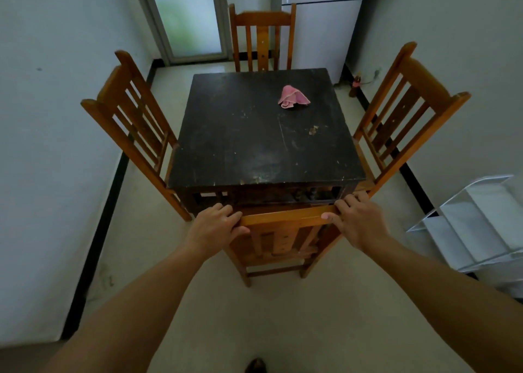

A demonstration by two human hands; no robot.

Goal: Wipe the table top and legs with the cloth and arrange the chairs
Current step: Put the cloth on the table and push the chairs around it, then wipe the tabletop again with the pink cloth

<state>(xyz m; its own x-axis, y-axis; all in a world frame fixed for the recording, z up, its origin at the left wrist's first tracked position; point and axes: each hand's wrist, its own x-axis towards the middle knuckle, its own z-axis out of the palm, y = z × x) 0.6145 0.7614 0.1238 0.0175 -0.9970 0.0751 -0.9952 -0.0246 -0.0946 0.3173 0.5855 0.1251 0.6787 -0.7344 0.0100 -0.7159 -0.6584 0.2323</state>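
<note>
Evidently the chair step is in hand: the left hand (218,225) and the right hand (359,222) each grip an end of the near chair's top rail (285,217), fingers curled over the wood, thumbs on the near side. This near chair (277,248) stands at the desk's near edge, its seat partly beneath. The left chair (127,112), right chair (402,109) and far chair (261,33) already sit close against their edges, so arranging looks nearly complete.

The pink cloth (293,96) lies crumpled in a soft peaked heap on the desk (254,135), toward the far right corner, in neither hand. Whether the wiping is finished I cannot tell; the top carries pale flecks and a long scratch that may be wear, not dirt, and the legs are mostly hidden.

The desk is square, dark, matt and worn, chipped along its near edge. The chairs are orange-brown varnished wood with slatted backs.
</note>
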